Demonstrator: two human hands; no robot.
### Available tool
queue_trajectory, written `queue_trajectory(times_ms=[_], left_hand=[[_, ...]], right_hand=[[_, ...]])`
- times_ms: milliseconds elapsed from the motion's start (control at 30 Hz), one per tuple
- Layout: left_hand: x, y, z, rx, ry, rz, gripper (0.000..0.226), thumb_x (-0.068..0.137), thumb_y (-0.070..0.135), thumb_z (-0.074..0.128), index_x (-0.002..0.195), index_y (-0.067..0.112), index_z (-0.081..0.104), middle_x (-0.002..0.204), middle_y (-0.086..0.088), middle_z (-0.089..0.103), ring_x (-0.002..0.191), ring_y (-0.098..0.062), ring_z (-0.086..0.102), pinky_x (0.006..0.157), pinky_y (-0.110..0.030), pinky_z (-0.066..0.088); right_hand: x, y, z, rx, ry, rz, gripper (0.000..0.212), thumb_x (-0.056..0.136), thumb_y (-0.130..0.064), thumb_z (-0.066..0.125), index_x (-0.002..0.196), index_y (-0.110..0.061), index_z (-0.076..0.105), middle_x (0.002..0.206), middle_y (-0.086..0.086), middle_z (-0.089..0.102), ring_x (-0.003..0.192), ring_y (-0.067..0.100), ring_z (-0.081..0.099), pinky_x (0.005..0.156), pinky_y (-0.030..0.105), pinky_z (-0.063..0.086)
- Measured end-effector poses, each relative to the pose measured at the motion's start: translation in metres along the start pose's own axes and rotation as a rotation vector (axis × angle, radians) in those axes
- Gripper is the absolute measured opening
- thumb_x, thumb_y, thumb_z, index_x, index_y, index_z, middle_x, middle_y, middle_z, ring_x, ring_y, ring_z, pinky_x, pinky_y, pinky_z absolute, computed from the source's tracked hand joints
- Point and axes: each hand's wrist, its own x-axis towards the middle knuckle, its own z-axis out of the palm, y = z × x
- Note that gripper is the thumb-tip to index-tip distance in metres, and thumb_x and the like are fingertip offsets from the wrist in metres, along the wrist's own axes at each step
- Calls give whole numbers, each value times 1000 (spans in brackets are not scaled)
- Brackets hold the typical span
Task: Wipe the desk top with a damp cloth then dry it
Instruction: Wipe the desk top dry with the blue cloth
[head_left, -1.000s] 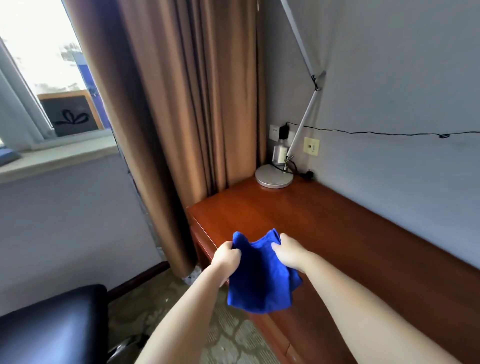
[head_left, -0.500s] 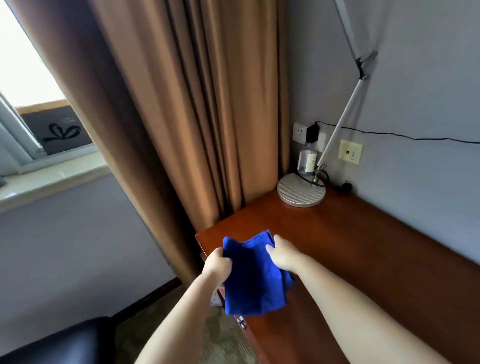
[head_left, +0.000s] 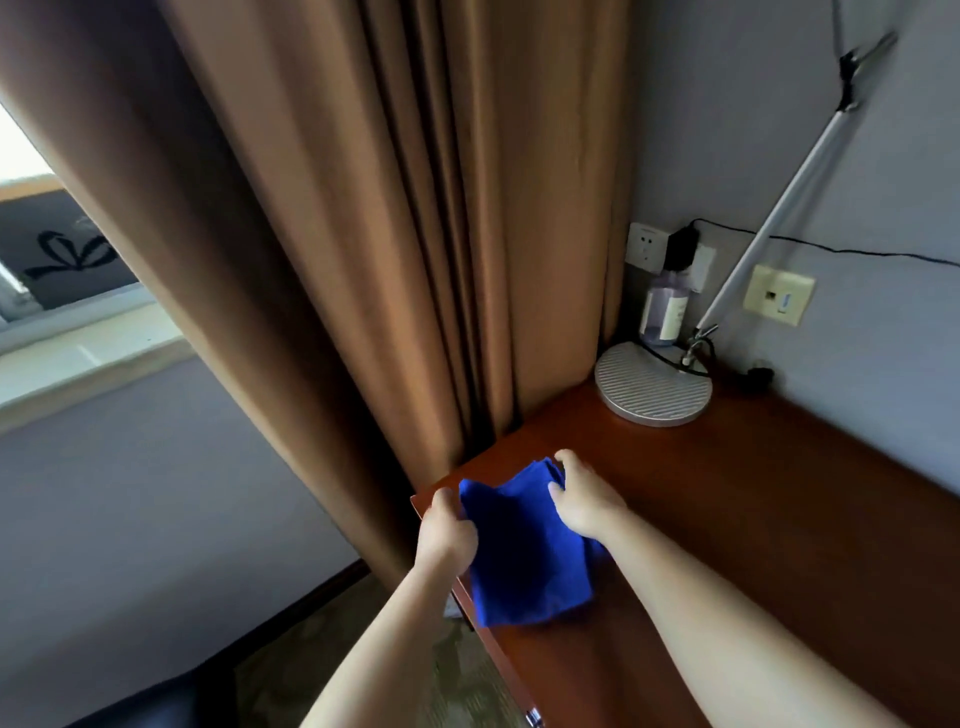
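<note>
Left hand (head_left: 445, 535): fingers curled, gripping the left edge of the blue cloth (head_left: 524, 556). Right hand (head_left: 584, 499): pinching the cloth's upper right corner. Blue cloth: hanging folded between both hands, draping over the near left corner of the desk (head_left: 753, 519). Brown curtain (head_left: 363, 234): hanging just beyond the hands. Lamp base (head_left: 652, 387): sitting on the desk well beyond the right hand, a bottle (head_left: 665, 312) standing behind it by the wall sockets.
</note>
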Motion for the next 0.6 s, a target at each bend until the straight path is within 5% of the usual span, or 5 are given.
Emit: queue_trajectory(times_ms=[100, 233, 367, 467, 600], left_hand=[[14, -10, 6, 176, 103, 169, 46, 90, 3, 37, 133, 13, 47, 134, -8, 50, 119, -30, 51, 91, -32, 42], [27, -23, 35, 326, -105, 327, 50, 102, 17, 32, 151, 9, 25, 159, -6, 23, 147, -17, 19, 114, -23, 15], [35, -44, 63, 624, -119, 373, 78, 88, 51, -15, 153, 9, -8, 160, -5, -17, 141, -14, -26, 114, -29, -16], [47, -54, 69, 648, 66, 418, 74, 96, 50, -5, 146, 4, 25, 156, -11, 27, 143, -20, 10, 115, -30, -7], [71, -48, 67, 653, 58, 443, 56, 91, 39, 35, 130, 5, 58, 138, -8, 55, 129, -21, 51, 110, -35, 11]], right_hand=[[13, 2, 18, -278, 8, -169, 55, 101, -25, 38, 152, -20, 16, 159, 1, 15, 143, 23, 21, 113, 35, 27], [26, 14, 49, -410, -211, -223, 58, 104, -34, 28, 154, -16, 4, 162, -1, -4, 148, 16, -3, 119, 32, 4], [32, 31, 83, -524, -140, -241, 74, 93, -62, -1, 147, -15, -20, 156, -1, -26, 142, 13, -26, 114, 31, -18], [46, 34, 92, -477, -28, -282, 87, 70, -68, -22, 140, -16, -21, 152, -4, -24, 136, 11, -27, 103, 25, -30], [73, 28, 92, -488, 71, -276, 71, 89, -54, 24, 139, -10, 49, 147, 6, 43, 135, 21, 42, 111, 33, 9]])
